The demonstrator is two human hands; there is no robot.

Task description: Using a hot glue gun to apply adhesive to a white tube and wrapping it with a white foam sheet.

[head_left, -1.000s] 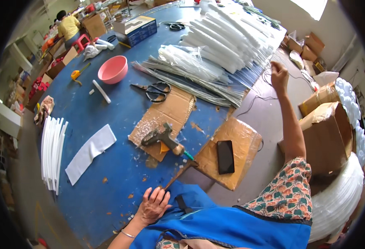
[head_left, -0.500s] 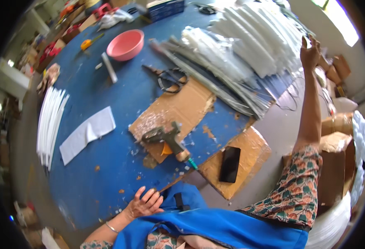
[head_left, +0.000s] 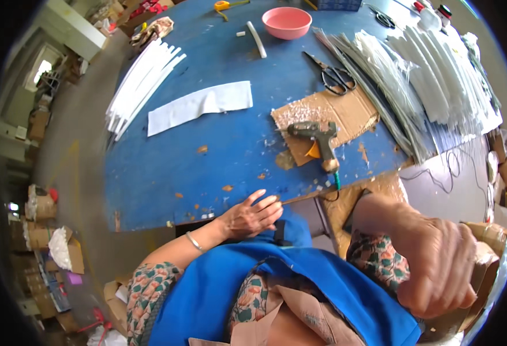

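Down at the lower middle of the frame, the left hand (head_left: 253, 216) lay at the near edge of the blue table (head_left: 167, 173), fingers loosely spread and holding nothing, its fingertips touching the end of a thin stick (head_left: 299, 199) that ran along the table edge toward the right. The right hand (head_left: 438, 268) filled the lower right of the frame, close to the camera and blurred, curled into a fist; whether it gripped anything could not be told. A glue gun (head_left: 317, 138) rested right of centre on a scrap of cardboard (head_left: 345, 112) (speckled with dried glue), its cord end pointing toward the person. Just above it lay a pair of scissors (head_left: 334, 78), and right of those a long pile of clear plastic sleeves (head_left: 426, 86) stretched toward the upper right. A pink bowl (head_left: 287, 22) sat at the top edge. A white cloth strip (head_left: 201, 104) lay left of centre, beside a fan of white rods (head_left: 141, 86) in the upper left.
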